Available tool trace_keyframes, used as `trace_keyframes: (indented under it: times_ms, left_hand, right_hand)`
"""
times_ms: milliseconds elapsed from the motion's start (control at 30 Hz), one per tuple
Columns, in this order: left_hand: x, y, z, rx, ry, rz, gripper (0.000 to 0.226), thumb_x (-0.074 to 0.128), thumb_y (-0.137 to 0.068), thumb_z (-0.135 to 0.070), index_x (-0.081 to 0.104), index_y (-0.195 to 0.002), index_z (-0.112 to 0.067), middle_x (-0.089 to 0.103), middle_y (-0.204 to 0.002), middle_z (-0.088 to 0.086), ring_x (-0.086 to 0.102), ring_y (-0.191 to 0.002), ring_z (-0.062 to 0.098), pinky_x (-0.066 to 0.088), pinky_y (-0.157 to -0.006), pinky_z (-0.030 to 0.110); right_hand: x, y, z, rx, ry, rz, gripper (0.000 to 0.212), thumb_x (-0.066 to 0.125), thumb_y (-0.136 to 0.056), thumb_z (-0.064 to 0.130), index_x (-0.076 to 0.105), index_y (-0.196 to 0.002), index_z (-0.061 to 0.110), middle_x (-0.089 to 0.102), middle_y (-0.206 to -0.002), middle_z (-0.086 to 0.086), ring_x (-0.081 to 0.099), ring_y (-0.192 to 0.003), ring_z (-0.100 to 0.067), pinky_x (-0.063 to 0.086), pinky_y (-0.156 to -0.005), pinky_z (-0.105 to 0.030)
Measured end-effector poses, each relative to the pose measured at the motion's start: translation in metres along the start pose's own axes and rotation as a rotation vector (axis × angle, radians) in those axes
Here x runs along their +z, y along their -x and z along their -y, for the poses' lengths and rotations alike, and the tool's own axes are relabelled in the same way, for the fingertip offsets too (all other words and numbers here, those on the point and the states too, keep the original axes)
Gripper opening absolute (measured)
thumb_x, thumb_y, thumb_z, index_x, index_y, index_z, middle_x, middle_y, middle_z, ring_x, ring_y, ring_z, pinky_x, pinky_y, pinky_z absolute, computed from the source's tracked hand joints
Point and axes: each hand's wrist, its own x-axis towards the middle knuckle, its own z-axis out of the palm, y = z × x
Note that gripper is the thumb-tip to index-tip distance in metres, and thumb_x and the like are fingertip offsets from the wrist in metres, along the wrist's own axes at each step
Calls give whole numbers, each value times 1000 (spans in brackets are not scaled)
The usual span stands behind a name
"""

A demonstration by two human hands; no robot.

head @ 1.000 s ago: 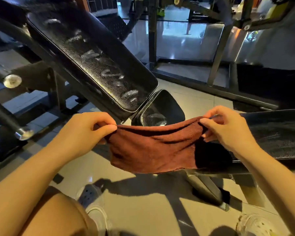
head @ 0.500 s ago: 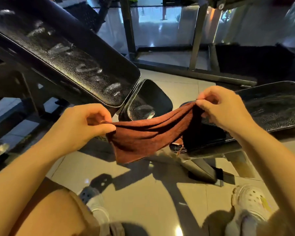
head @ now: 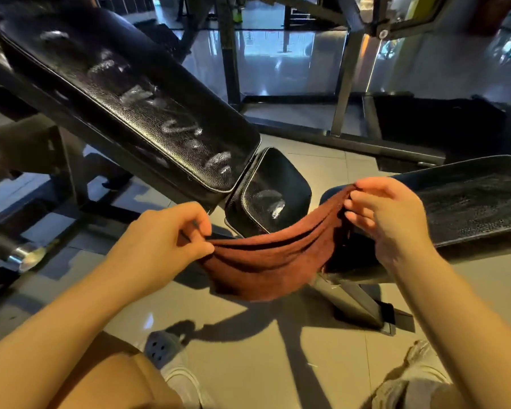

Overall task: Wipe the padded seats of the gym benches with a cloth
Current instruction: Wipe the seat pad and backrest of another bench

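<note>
**Cloth held stretched between two hands in front of the gym benches**

A rust-brown cloth is held in the air between both hands, above the tiled floor. Its left end is pinched by the left hand between thumb and curled fingers; its right end is gathered in the curled fingers of the right hand. The middle of the cloth sags in folds between them. An inclined black padded backrest, marked with whitish smears, is seen at upper left, and a small black seat pad with a similar smear lies just behind the cloth. A flat padded bench is seen at right, its near end beside the right hand. Light shoes are visible at the lower edge.
</note>
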Motion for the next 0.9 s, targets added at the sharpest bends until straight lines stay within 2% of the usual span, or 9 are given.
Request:
trace_keyframes:
  times_ms: [100, 167, 267, 367, 467, 533, 600, 733, 900]
  left_hand:
    - [5, -4, 6, -22, -159, 86, 22, 70, -84, -29, 48, -85, -33, 63, -79, -21, 56, -69, 3, 44, -59, 26]
    - [10, -9, 11, -61, -266, 169, 23, 67, -86, -35, 43, -86, -34, 59, -87, -32, 54, -74, -4, 44, -61, 22]
    - [10, -19, 21, -98, -355, 266, 24, 66, -87, -40, 42, -86, -35, 49, -93, -44, 52, -80, -9, 43, -59, 17]
    - [4, -32, 30, -148, -366, 367, 24, 68, -85, -41, 45, -86, -37, 57, -84, -39, 56, -77, -7, 46, -63, 17]
    - [-2, -41, 34, -155, -349, 424, 23, 70, -84, -40, 47, -90, -39, 60, -78, -36, 56, -73, -9, 46, -66, 16]
    - [-6, -43, 36, -145, -357, 426, 23, 69, -84, -42, 48, -91, -41, 60, -80, -37, 55, -73, -11, 46, -66, 17]
    - [-7, -44, 37, -132, -357, 414, 22, 68, -84, -43, 48, -90, -44, 59, -82, -38, 54, -75, -12, 47, -68, 18]
    - [-8, -42, 37, -107, -379, 373, 17, 67, -85, -46, 51, -90, -48, 53, -90, -44, 56, -78, -7, 45, -66, 17]
    - [-10, -38, 31, -127, -277, 270, 15, 70, -81, -44, 60, -79, -54, 64, -78, -25, 59, -80, -4, 45, -73, 17]
  right_hand:
    - [52, -28, -8, -252, 60, 15, 23, 58, -93, 2, 64, -92, 24, 67, -90, 2, 68, -82, -9, 58, -77, -28]
    - [91, -40, -21, -434, 222, 96, 26, 58, -92, 1, 60, -100, 25, 60, -108, 4, 59, -92, 6, 50, -86, -14]
    - [125, -41, -69, -506, 407, 132, 31, 60, -94, 8, 55, -123, 18, 44, -132, -3, 46, -103, 7, 31, -91, 3]
    - [126, -35, -101, -507, 471, 16, 34, 50, -100, 30, 54, -131, 16, 49, -140, -3, 38, -125, -1, 24, -106, -7]
    - [121, -28, -108, -464, 737, 180, 63, 16, -97, 54, 13, -153, 28, 14, -161, 7, 8, -147, -9, 2, -120, -26]
    - [120, -16, -111, -479, 851, 240, 60, -1, -88, 58, -12, -144, 39, -13, -156, 15, -11, -146, -6, -11, -118, -28]
    - [117, 1, -117, -465, 845, 249, 56, -3, -86, 58, -20, -138, 44, -21, -150, 22, -18, -144, -2, -18, -115, -23]
    - [113, 17, -119, -393, 818, 281, 64, -1, -84, 64, -19, -140, 40, -22, -152, 20, -22, -142, 3, -17, -116, -22]
    - [135, -44, -87, -308, 838, 256, 72, 13, -98, 59, -3, -155, 17, -5, -164, -2, -6, -150, -16, -4, -122, -37]
